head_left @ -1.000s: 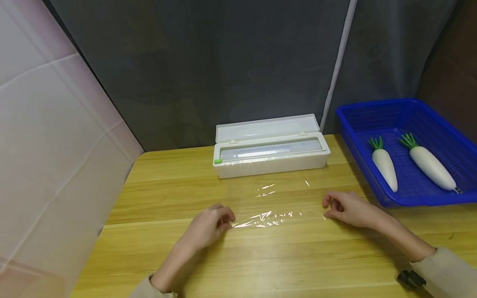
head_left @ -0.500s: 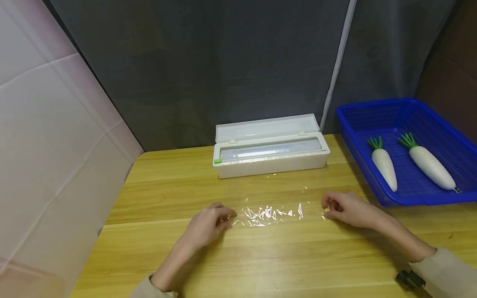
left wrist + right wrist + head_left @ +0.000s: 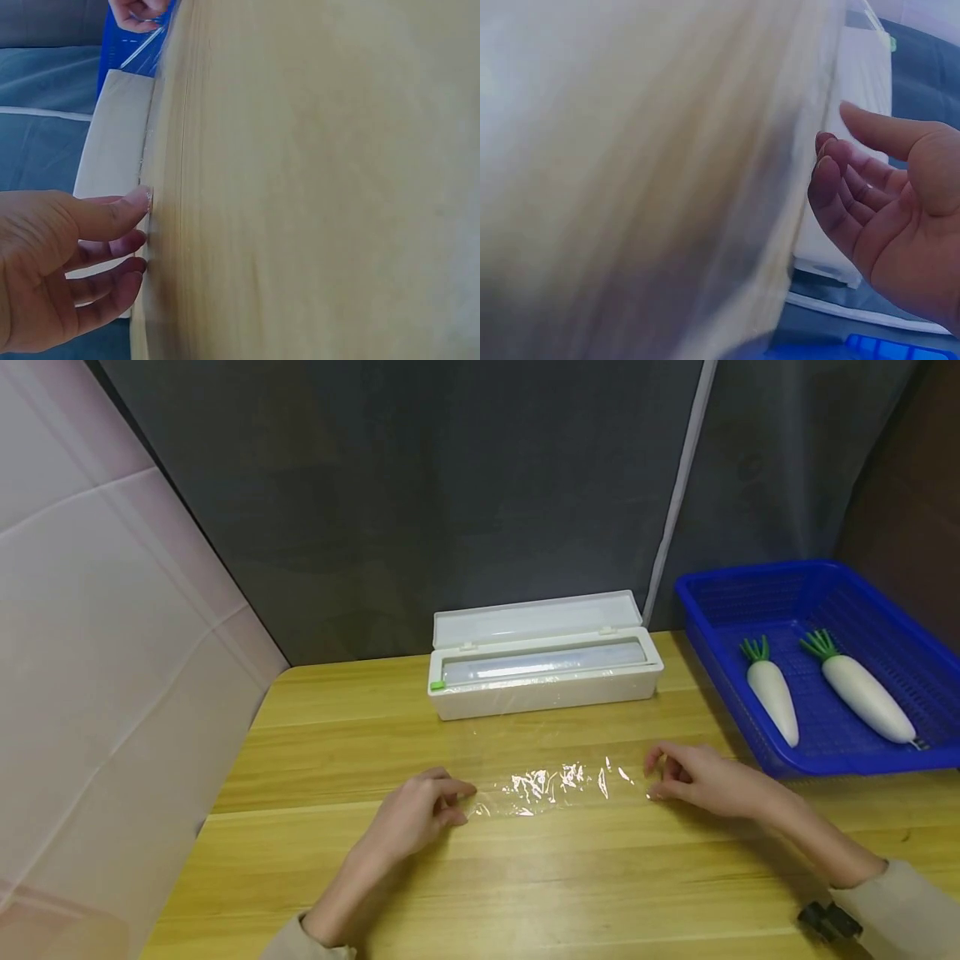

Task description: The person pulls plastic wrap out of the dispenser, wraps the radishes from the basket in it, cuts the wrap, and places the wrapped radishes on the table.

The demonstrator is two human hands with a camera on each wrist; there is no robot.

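Observation:
A clear sheet of plastic wrap [image 3: 543, 785] stretches from the front of a white wrap dispenser [image 3: 547, 693] toward me, over the wooden table. My left hand [image 3: 416, 814] pinches its near left corner between thumb and finger; in the left wrist view the thumb tip [image 3: 141, 197] sits right at the film's edge. At the near right corner is my right hand [image 3: 697, 781]. Its thumb [image 3: 881, 127] stands apart from the bent fingers in the right wrist view, with the fingertips close beside the film. The dispenser's lid [image 3: 536, 618] is raised, showing the roll [image 3: 547, 662] inside.
A blue plastic basket [image 3: 720, 710] stands at the right with two white radishes, a smaller one [image 3: 772, 697] and a larger one [image 3: 866, 697], both green-topped. Dark cloth [image 3: 412, 510] hangs behind the table [image 3: 525, 893]; a pale sheet [image 3: 112, 652] is at the left.
The right hand has shifted very slightly left, its thumb and forefinger a little further apart. Glints on the film have changed and spread toward the right. The left hand stays in place.

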